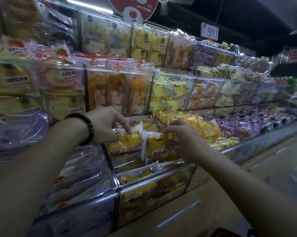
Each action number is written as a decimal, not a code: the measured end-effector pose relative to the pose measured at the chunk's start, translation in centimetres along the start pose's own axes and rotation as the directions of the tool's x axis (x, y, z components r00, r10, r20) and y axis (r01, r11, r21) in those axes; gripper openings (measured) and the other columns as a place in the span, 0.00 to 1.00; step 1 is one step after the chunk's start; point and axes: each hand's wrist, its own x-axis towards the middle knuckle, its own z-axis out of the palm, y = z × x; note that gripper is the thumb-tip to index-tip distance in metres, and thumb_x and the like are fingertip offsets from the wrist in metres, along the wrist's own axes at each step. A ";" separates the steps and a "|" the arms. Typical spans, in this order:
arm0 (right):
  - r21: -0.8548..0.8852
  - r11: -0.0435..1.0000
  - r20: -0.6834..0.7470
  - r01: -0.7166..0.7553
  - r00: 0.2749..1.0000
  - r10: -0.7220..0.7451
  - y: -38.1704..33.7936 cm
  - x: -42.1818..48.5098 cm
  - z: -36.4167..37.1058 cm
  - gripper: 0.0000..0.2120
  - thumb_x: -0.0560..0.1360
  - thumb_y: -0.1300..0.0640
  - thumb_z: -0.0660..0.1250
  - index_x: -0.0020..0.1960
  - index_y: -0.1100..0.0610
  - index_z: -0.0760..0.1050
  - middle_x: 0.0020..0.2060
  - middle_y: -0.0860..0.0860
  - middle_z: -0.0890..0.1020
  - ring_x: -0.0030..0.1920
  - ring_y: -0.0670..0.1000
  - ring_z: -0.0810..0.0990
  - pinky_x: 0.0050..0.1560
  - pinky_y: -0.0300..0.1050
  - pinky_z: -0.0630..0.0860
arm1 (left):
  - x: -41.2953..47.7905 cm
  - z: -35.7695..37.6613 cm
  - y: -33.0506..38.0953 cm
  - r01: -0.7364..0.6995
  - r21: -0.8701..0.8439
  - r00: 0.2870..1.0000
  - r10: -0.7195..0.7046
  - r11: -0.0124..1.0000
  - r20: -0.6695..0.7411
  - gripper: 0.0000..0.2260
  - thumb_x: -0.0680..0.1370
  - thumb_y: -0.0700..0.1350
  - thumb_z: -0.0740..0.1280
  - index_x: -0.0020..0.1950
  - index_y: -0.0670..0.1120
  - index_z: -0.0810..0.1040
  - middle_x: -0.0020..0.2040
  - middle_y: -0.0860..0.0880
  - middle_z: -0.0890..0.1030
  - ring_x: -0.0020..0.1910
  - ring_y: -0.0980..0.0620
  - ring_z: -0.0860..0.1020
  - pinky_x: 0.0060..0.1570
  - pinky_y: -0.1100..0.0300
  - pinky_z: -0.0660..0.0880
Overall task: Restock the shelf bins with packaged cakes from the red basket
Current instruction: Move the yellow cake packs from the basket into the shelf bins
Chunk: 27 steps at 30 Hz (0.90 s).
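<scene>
Step in hand: two yellow cake packs being set into clear lower bin, shelf front, centre.

Item 1, left cake pack: lies roughly flat on stock already in bin, label up. Gripped along its top edge by left hand, fingers curled down onto wrapper; thumb not seen. Dark bead bracelet worn at wrist.

Item 2, right cake pack: tilted, touching item 1 along its left edge. Pinched at upper right corner by right hand, fingers bent round wrapper.

Source, red basket: only a red sliver seen at bottom edge of view, judged to be its rim; contents not visible.

Adjacent: purple packs in bin to left, past divider.

Progress (est.): bin looks nearly full, so restock of this slot is judged well along.

Next move (est.): both packs to be pressed down and squared w/ row, grips let go, then basket to be reached for again.
</scene>
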 end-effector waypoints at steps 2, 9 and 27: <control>-0.010 1.000 -0.002 0.000 1.000 0.000 -0.2 0.0 0.0 0.21 0.77 0.59 0.75 0.69 0.48 0.79 0.68 0.46 0.71 0.67 0.48 0.71 0.65 0.47 0.79 | 0.5 1.4 0.3 0.011 0.089 1.000 -0.013 0.996 0.019 0.17 0.77 0.41 0.73 0.52 0.65 0.83 0.61 0.59 0.76 0.58 0.55 0.77 0.54 0.57 0.79; -0.083 0.996 0.007 0.020 1.000 -0.019 -1.9 0.8 0.7 0.26 0.79 0.60 0.73 0.74 0.46 0.74 0.69 0.47 0.74 0.68 0.51 0.74 0.68 0.46 0.74 | 1.1 2.5 0.9 0.054 0.250 0.999 -0.054 0.967 -0.009 0.15 0.75 0.44 0.72 0.56 0.63 0.80 0.67 0.53 0.74 0.64 0.49 0.74 0.62 0.49 0.77; 0.243 0.965 -0.023 -0.096 0.994 0.105 -1.7 -5.9 -5.0 0.04 0.79 0.56 0.73 0.53 0.50 0.82 0.42 0.43 0.84 0.42 0.41 0.82 0.40 0.37 0.78 | -2.1 1.5 4.9 -0.169 -0.067 0.959 0.148 0.983 -0.240 0.03 0.80 0.52 0.71 0.51 0.57 0.78 0.48 0.57 0.79 0.47 0.57 0.79 0.45 0.59 0.77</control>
